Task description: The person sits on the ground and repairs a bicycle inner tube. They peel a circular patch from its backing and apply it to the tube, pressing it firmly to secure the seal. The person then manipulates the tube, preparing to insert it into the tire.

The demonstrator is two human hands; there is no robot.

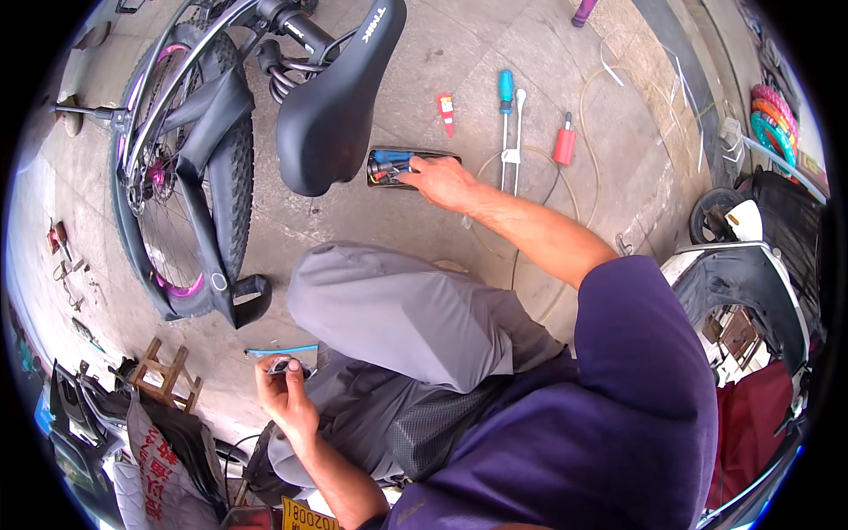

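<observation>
My right hand (439,181) reaches into a narrow dark tool tray (380,183) on the ground, its fingers bent together among the tools. A blue-handled tool (391,156) lies in that tray; what the fingertips grip is too small to tell. Low on the left, beside my bent knee, my left hand (290,399) closes thumb and fingers round a small dark metal part (280,365). Ahead of my knees is a bicycle with a black saddle (331,115) and a knobbly-tyred wheel (231,190) with a pink rim.
Right of the tray lie a red tube (446,115), a teal-handled screwdriver (505,93), a long metal wrench (519,110) and a red bottle (564,144). Thin hose loops (597,168) cross the ground. A wooden stool (162,375) stands left, a scooter (751,265) right.
</observation>
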